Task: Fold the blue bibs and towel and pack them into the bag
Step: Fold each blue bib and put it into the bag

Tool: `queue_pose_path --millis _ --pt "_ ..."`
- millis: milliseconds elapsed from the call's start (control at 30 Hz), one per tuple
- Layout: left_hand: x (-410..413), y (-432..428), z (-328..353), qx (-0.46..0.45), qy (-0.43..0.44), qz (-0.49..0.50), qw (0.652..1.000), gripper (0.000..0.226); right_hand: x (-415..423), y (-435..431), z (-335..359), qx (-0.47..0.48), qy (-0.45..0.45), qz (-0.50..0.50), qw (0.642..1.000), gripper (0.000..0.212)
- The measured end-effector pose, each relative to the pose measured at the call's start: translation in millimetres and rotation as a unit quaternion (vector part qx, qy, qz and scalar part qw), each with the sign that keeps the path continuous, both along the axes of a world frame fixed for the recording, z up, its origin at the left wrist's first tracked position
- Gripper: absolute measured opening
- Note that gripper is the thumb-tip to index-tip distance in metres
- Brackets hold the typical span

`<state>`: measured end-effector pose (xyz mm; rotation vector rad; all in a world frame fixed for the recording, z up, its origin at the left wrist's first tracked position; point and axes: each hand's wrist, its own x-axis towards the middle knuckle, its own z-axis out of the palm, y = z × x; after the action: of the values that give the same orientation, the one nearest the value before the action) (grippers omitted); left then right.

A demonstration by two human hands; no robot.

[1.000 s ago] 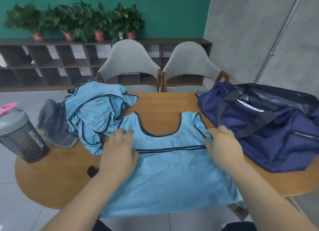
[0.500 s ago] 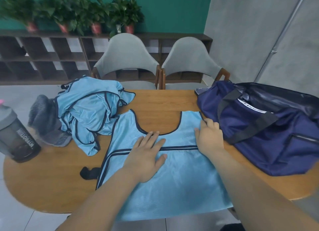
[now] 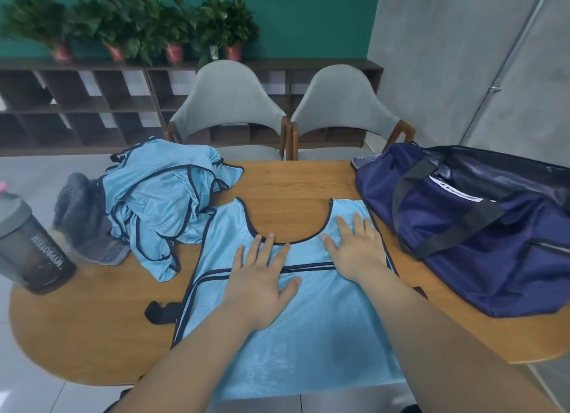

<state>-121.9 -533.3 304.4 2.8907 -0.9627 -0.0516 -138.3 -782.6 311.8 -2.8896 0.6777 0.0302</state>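
- Blue was the theme: a light-blue mesh bib with dark piping [image 3: 308, 335] lay spread flat in the middle of the oval wooden table [image 3: 92, 326]. Its neck scoop pointed away from the person and its near hem hung off the front edge.
- The person's left hand [image 3: 262, 286] was pressed flat on the bib, fingers straight and fanned out, tips reaching the trim of the neck scoop. It wasn't gripping anything.
- Same deal with the right hand [image 3: 359, 249]: palm down, fingers straight and spread, resting on the bib's right shoulder part, nothing pinched or grasped.
- Off to the left sat a crumpled heap of more light-blue bibs [image 3: 163, 202], touching the flat one's left shoulder. A fuzzy grey towel [image 3: 80, 209] was tucked against the heap's left side, partly under it.
- A navy fabric duffel bag with black straps [image 3: 493, 252] sat on the table's right end, just beside the flat bib, its top gaping open.
- Other stuff:
  - a smoky dark shaker bottle with a grey lid [image 3: 30, 246] at the left edge
  - a small black scrap of strap [image 3: 160, 312] right at the bib's left edge
  - two grey padded chairs [image 3: 228, 100] across the table
  - a dark cubby shelf [image 3: 77, 110] with potted green plants [image 3: 138, 26] on top
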Motion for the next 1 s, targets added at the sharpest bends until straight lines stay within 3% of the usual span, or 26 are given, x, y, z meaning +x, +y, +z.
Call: queue_pose_path --millis 167,267,367,467,600,733,867,933,1000 --pt "-12 -5 4 0.010 0.031 -0.014 0.999 0.083 -4 13 9 -0.016 0.021 -0.029 0.999 0.073" --pt "-20 -10 6 -0.050 0.044 -0.020 0.998 0.078 -2 34 9 -0.051 -0.060 0.036 0.996 0.063" --pt "-10 -11 14 -0.187 -0.002 0.044 0.981 0.069 10 65 8 0.037 -0.164 0.150 0.974 0.056" --pt "19 4 25 -0.239 -0.076 0.144 0.957 0.052 25 95 13 0.113 -0.168 0.213 0.956 0.048" --pt "66 33 39 -0.226 0.046 0.258 0.938 0.049 50 121 20 0.171 -0.135 0.232 0.948 0.049" --pt "96 50 45 -0.281 0.134 0.263 0.913 0.040 75 127 20 0.282 -0.089 0.166 0.941 0.045" --pt "102 49 59 -0.325 0.198 0.241 0.893 0.030 69 119 7 0.370 -0.205 0.102 0.900 0.026" --pt "107 47 64 -0.372 0.246 0.240 0.862 0.016 62 117 6 0.397 -0.257 0.064 0.879 0.020" --pt "109 47 70 -0.403 0.304 0.233 0.831 0.022 59 117 7 0.414 -0.278 0.043 0.866 0.015"
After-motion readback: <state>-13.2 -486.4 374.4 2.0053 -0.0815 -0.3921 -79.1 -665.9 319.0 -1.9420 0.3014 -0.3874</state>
